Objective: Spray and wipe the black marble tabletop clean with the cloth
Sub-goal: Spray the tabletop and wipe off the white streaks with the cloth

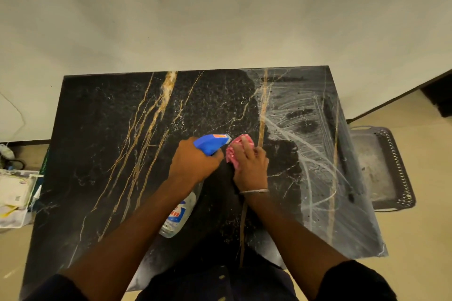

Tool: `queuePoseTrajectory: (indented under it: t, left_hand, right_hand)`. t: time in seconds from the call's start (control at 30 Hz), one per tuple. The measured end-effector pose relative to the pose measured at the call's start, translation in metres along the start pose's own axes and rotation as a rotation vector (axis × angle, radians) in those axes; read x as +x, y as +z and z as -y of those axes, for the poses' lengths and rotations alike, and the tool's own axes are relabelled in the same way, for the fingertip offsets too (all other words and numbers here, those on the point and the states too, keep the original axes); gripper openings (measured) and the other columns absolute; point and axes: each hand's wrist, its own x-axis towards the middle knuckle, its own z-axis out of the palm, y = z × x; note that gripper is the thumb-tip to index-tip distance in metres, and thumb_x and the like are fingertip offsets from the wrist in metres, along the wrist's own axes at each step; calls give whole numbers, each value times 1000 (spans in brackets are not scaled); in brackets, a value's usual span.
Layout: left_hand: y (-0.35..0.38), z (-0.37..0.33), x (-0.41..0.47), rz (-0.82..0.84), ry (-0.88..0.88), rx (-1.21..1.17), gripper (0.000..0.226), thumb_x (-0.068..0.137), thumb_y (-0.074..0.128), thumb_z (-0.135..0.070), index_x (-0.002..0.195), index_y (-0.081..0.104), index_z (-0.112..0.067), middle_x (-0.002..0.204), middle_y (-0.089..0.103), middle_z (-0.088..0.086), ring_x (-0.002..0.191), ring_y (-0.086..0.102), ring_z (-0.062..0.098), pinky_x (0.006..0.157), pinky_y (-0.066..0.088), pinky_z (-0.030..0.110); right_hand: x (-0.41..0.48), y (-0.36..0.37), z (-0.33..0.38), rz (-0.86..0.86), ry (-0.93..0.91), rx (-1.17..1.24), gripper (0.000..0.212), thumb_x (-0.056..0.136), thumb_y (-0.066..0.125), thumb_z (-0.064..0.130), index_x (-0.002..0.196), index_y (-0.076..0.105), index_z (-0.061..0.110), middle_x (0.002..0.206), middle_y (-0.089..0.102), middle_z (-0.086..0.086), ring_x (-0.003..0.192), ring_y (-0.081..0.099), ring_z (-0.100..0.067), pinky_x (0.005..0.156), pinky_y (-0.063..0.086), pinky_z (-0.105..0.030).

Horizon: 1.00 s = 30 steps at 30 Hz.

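A: How is the bench looking?
B: The black marble bench [97, 129] is showing gold and white veins. Its right part is carrying a hazy whitish film with swirled streaks, and the rest is looking dark.
A: And the cloth?
B: The pink cloth [238, 148] is lying bunched on the marble near the middle, at the film's edge, with the right hand [249, 166] pressing on it.
A: The spray bottle?
B: The spray bottle [211, 143], blue-headed with a clear labelled body, is hanging tilted in the left hand [195, 161], its nozzle pointing at the cloth just beside it.
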Motion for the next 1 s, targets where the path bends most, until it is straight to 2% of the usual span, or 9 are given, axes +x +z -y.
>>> queuePoseTrajectory:
  t: [0.1,0.17,0.33,0.47,0.53,0.67,0.8,0.93,1.0]
  left_hand:
    - [1,-4,4,16,46,23,40,63,58,-55,74,54,-16,65,52,3,58,50,14,62,50,32]
    - [0,-6,8,6,35,-1,26,72,67,-36,70,54,-15,60,51,4,54,49,15,63,51,37]
    - [-6,-7,17,-12,32,-8,20,78,69,-23,69,52,-18,61,51,6,55,49,16,62,49,34]
    - [-9,-7,22,-3,27,8,22,80,68,-20,67,50,-21,59,50,2,54,48,13,59,44,25]
    - [-9,-8,24,-9,3,6,21,80,68,-21,69,51,-20,60,50,2,54,48,11,57,44,22]
    - [-7,-7,29,-6,-17,16,18,79,69,-22,71,52,-19,60,51,2,54,50,11,57,44,22]
    - [-10,-7,40,-15,-22,17,16,78,68,-25,74,54,-18,60,52,0,53,50,10,56,42,22]
    - [-15,-8,49,-21,-28,-14,17,79,68,-22,73,52,-20,63,52,3,56,50,13,61,47,27]
    - [-18,-8,52,-17,-23,-3,17,79,68,-22,75,52,-20,66,55,6,58,52,15,64,50,30]
  right_hand:
    - [10,-6,-9,50,-288,-24,47,83,62,31,129,57,23,143,51,-3,112,47,-36,86,47,-48]
    - [18,-16,-32,57,-323,-74,46,86,48,38,131,53,26,145,49,-2,113,45,-34,85,46,-45]
    - [30,-33,-91,-69,181,-62,45,85,42,25,130,52,27,151,40,0,116,45,-32,91,40,-39]
    - [44,-29,-63,-110,492,-3,51,88,54,13,138,49,22,157,33,-4,125,37,-40,101,37,-53]
    - [50,-24,-36,-95,406,5,47,90,54,16,135,50,25,155,34,-2,124,36,-38,98,38,-53]
    - [59,-4,-3,9,-34,-6,46,86,64,21,130,52,28,148,41,0,116,40,-33,91,42,-46]
    - [70,-10,-27,67,-293,-65,49,85,66,29,132,52,28,146,46,0,116,38,-30,87,44,-46]
    - [79,-26,-87,28,29,-137,46,86,52,24,131,48,32,152,36,3,121,42,-28,91,38,-36]
    - [81,-31,-95,-37,255,-98,47,83,53,17,129,48,28,154,35,0,120,44,-33,96,39,-41]
